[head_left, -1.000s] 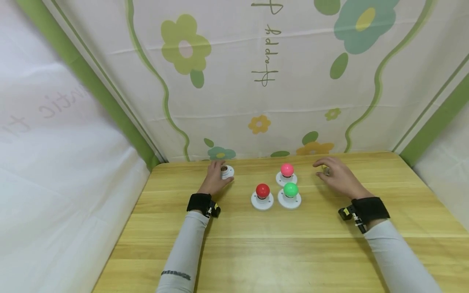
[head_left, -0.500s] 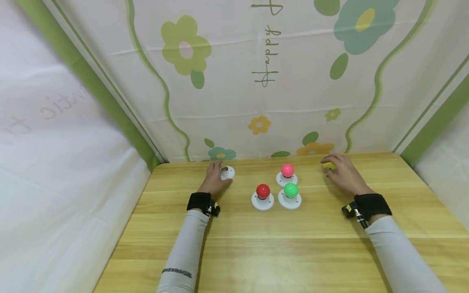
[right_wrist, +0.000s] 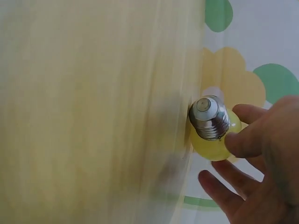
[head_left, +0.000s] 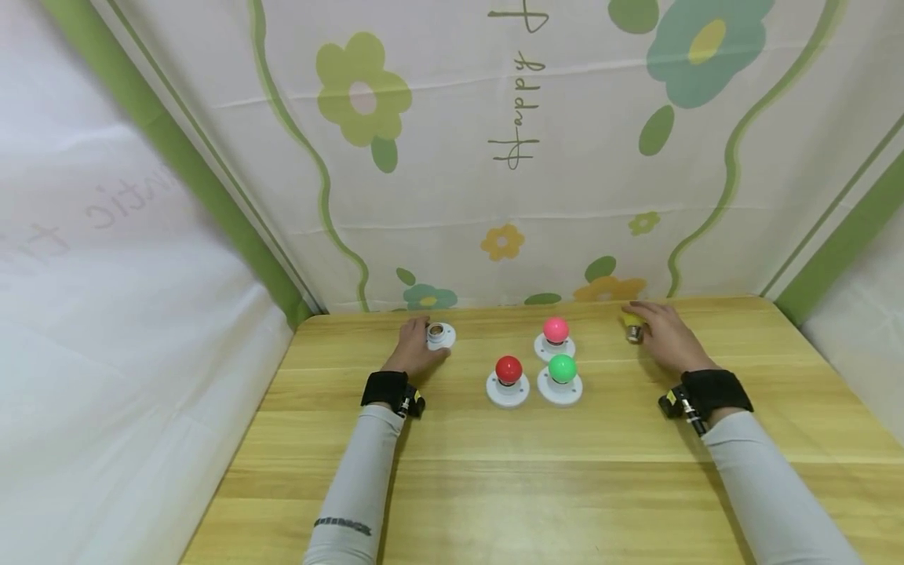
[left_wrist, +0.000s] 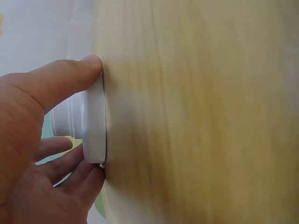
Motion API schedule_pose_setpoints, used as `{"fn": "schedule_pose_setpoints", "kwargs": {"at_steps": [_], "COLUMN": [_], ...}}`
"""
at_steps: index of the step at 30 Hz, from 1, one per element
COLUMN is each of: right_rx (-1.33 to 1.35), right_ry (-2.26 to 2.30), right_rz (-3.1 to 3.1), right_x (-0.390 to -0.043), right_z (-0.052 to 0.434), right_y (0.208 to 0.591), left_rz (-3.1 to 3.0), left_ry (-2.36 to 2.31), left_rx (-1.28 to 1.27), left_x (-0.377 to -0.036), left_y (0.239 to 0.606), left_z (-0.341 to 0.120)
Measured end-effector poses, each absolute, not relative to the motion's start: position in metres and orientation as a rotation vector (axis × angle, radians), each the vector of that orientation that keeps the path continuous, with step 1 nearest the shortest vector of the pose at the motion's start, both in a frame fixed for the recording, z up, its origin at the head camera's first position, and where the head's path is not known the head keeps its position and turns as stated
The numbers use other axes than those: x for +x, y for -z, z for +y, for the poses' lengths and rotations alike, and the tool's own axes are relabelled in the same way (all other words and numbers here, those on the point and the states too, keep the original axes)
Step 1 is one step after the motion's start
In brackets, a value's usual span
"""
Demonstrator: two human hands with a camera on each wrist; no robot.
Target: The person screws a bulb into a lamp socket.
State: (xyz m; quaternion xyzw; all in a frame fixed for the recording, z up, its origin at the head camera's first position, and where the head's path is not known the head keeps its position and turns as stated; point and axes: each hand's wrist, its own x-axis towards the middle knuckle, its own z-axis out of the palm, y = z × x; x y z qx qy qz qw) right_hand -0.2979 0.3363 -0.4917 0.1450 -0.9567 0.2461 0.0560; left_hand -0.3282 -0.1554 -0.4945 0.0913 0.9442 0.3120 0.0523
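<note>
At the table's back left, a white round lamp holder [head_left: 444, 339] with a bare socket stands upright. My left hand [head_left: 413, 351] grips its base by the rim; in the left wrist view the thumb [left_wrist: 70, 77] is on one edge and fingertips [left_wrist: 93, 182] on the opposite one. Toward the back right, my right hand [head_left: 667, 337] pinches a yellow light bulb [right_wrist: 212, 148] between thumb and index finger. The bulb's silver screw cap [right_wrist: 209, 116] points toward me, and its glass is partly hidden by the fingers.
Between the hands stand three white lamp holders with bulbs in them: a red bulb [head_left: 508, 369], a green bulb [head_left: 563, 368] and a pink bulb [head_left: 555, 329] behind. A flowered white curtain [head_left: 438, 196] rises along the wooden table's [head_left: 494, 486] back edge.
My right hand has moved slightly right and back and has taken hold of the yellow bulb, turning its screw cap into view. The left hand stays at the lamp holder.
</note>
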Motion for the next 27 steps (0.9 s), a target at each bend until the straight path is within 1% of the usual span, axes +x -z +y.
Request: {"fn": "schedule_pose_setpoints", "kwargs": {"at_steps": [27], "right_rx": [0.341], "right_ry": [-0.858], "right_rz": [-2.982], "right_x": [-0.3003], "right_z": [0.3451], "right_y": [0.4905], "left_rz": [2.888], "left_ry": [-0.874], "left_rx": [0.319], "left_x": [-0.3355], "left_y": [0.5026], "left_z": [-0.1575]}}
